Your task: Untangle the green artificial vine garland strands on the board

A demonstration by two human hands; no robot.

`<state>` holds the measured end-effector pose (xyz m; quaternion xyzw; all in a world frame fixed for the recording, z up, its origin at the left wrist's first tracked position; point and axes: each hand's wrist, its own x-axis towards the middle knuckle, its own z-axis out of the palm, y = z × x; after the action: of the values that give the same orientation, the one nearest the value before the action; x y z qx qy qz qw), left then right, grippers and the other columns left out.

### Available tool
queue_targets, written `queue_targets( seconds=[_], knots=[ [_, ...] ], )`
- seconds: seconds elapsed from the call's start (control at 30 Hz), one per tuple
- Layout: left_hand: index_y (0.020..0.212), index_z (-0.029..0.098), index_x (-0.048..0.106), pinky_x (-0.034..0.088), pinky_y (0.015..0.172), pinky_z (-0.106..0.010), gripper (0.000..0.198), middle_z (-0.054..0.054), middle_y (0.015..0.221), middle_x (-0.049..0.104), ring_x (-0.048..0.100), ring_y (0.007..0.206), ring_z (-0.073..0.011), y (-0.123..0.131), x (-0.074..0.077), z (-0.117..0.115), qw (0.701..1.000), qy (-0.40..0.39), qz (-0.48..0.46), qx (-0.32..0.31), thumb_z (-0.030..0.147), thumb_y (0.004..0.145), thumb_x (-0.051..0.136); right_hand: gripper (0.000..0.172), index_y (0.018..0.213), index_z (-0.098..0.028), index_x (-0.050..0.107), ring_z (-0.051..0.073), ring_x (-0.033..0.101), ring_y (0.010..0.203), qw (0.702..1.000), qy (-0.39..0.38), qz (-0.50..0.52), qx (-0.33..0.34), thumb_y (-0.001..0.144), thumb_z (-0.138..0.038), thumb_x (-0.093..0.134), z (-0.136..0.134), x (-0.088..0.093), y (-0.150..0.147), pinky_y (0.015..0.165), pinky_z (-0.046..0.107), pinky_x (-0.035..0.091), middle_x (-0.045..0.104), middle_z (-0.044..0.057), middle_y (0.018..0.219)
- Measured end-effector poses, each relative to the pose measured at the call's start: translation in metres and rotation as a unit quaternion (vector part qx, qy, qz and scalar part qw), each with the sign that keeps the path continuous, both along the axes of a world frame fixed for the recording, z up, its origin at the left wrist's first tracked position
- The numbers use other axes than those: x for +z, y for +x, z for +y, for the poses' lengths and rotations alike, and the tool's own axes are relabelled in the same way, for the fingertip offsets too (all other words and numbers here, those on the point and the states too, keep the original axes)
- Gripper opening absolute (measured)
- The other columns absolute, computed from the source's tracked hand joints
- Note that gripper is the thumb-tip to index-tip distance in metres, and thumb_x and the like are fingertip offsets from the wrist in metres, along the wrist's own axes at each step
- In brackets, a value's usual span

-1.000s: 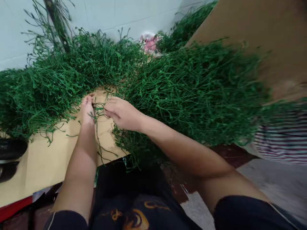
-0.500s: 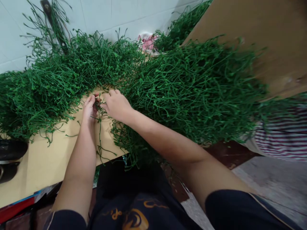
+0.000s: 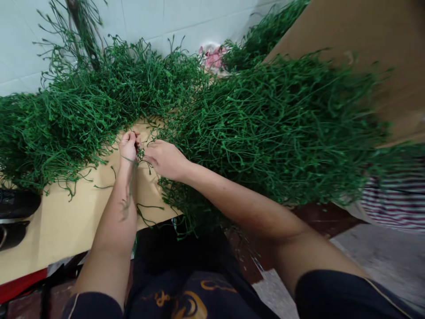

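My left hand (image 3: 129,145) is curled into a pinch on a thin green stem (image 3: 130,186) that hangs down over my left forearm. My right hand (image 3: 165,158) is closed too, fingers pinching the same tangle of green stems right beside my left hand. Both hands meet over a tan cardboard sheet (image 3: 63,221). A big heap of green plastic stems (image 3: 265,128) lies to the right of my hands, and another heap of stems (image 3: 66,115) lies to the left and behind them.
A white tiled wall (image 3: 186,22) runs behind the heaps. A large cardboard panel (image 3: 365,40) leans at upper right. A pink bag (image 3: 214,55) sits at the back. Black shoes (image 3: 16,208) lie at far left. Striped fabric (image 3: 395,199) shows at right.
My left hand has closed into a tighter pinch and lifted slightly, pulling one stem up so it now dangles along my forearm. My right hand stayed next to it.
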<state>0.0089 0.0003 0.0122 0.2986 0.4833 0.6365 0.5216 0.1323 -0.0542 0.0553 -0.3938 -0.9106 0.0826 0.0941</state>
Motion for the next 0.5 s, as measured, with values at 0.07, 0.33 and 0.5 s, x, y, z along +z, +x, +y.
queue_targets(
  seconds=[0.07,0.33,0.5],
  knots=[
    [0.06,0.016,0.045,0.021,0.036,-0.015,0.031,0.009,0.038,0.035,0.029,0.032,-0.0031,0.004,0.002,-0.002,1.0,-0.01,0.016,0.006,0.011,0.09,0.039,0.033,0.09,-0.009,0.065,0.022,0.056,0.092,1.0,-0.002,0.006,-0.008,0.091,-0.022,0.036,-0.003,-0.002,0.001,0.086,0.031,0.036,0.066,0.013,0.095],
    [0.062,0.018,0.039,0.018,0.036,-0.016,0.029,0.009,0.045,0.03,0.024,0.033,-0.0034,0.002,0.0,-0.005,0.994,-0.021,0.025,0.102,0.011,0.09,0.035,0.022,0.086,-0.013,0.068,0.02,0.055,0.085,0.99,-0.036,0.046,0.126,0.079,-0.013,0.047,-0.05,0.01,-0.01,0.081,0.033,0.037,0.068,0.009,0.089],
    [0.066,0.019,0.039,0.026,0.037,-0.014,0.022,0.009,0.048,0.03,0.028,0.035,-0.0028,-0.019,-0.003,-0.006,0.999,0.03,-0.012,0.022,0.013,0.087,0.045,0.027,0.087,-0.013,0.067,0.018,0.053,0.085,0.988,-0.026,0.046,0.148,0.08,-0.007,0.041,-0.065,0.041,0.0,0.079,0.03,0.038,0.067,0.009,0.085]
  ],
)
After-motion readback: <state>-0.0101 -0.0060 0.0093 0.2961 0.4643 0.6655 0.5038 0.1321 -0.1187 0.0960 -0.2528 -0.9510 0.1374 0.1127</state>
